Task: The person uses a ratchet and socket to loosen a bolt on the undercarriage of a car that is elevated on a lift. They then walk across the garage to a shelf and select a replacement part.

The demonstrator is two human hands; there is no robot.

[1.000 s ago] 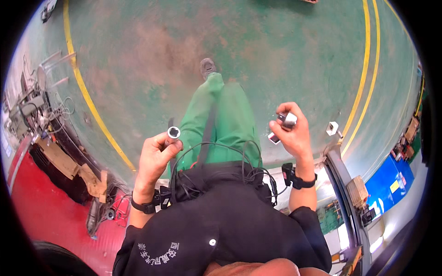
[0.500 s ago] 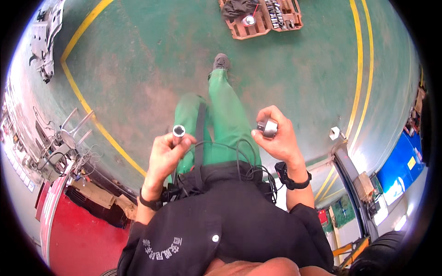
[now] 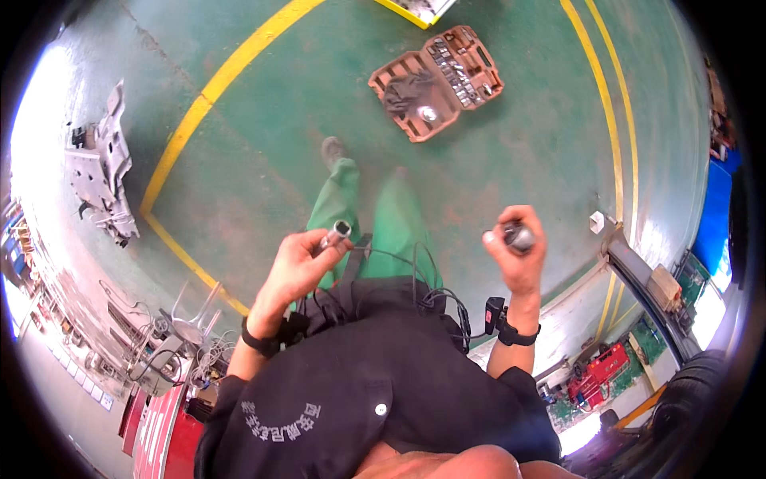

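Note:
My left hand (image 3: 297, 265) is closed around a metal socket (image 3: 340, 230), its hollow end pointing up and away from me. Off to the right, my right hand (image 3: 523, 259) grips a ratchet wrench (image 3: 520, 237); only its round metal head shows clearly, and the handle is hidden in the fist. The two tools are apart, held in front of my body. Ahead on the green floor lies an open brown tool case (image 3: 423, 132). One half holds rows of sockets (image 3: 453, 73); on the other rest a dark cloth (image 3: 405, 92) and a small shiny can (image 3: 428, 113).
Beyond the case is a yellow-edged box (image 3: 423, 11). A bent metal car part (image 3: 102, 169) lies at the left, past a yellow floor line (image 3: 188, 120). A red cabinet (image 3: 159, 437) is at lower left; a dark lift arm (image 3: 648, 278) and tyre (image 3: 692, 403) at right.
I have stepped forward, so the tool case appears nearer and the other leg leads. My right hand has moved outward to the right; the left has shifted slightly right, its socket tilting.

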